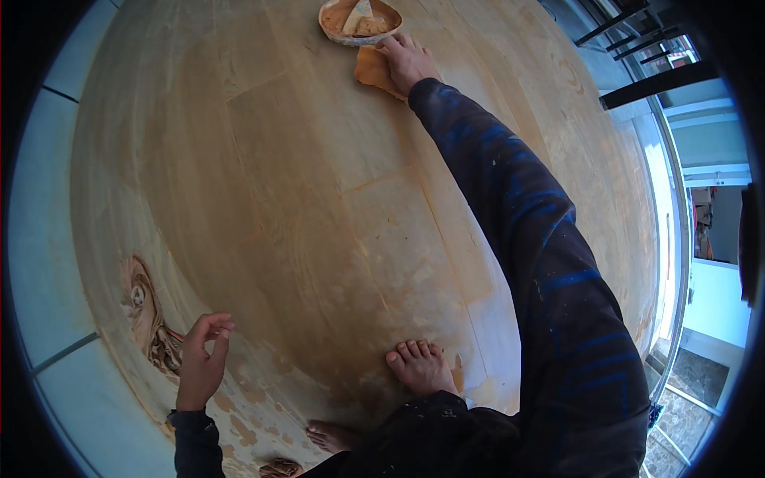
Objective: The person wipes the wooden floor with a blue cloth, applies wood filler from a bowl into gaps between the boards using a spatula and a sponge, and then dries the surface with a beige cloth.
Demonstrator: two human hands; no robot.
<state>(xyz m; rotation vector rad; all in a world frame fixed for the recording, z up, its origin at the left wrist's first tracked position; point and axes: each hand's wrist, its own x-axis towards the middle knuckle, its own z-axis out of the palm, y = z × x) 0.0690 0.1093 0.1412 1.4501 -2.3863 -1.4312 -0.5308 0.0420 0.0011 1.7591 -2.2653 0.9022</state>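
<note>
At the far middle, my right hand (408,62) reaches out with its fingers closed on an orange-stained cloth (373,70) that lies against the wooden surface (303,175). Just beyond the fingers stands a shallow round bowl (351,41) holding orange-brown paste and a pale, flat piece like a scraper (358,16). My left hand (204,360) hovers at the lower left, loosely curled, thumb and fingers apart and nothing between them. Beside it lies a crumpled brown cloth (142,307), with something thin and reddish at its lower end.
My bare feet (422,370) rest on the wood, which has damp-looking orange-brown patches. Another crumpled brown bundle (279,468) sits by the lower edge. Pale tiles (48,255) border the left side. Dark furniture legs (653,84) and a metal rail (684,231) are at right.
</note>
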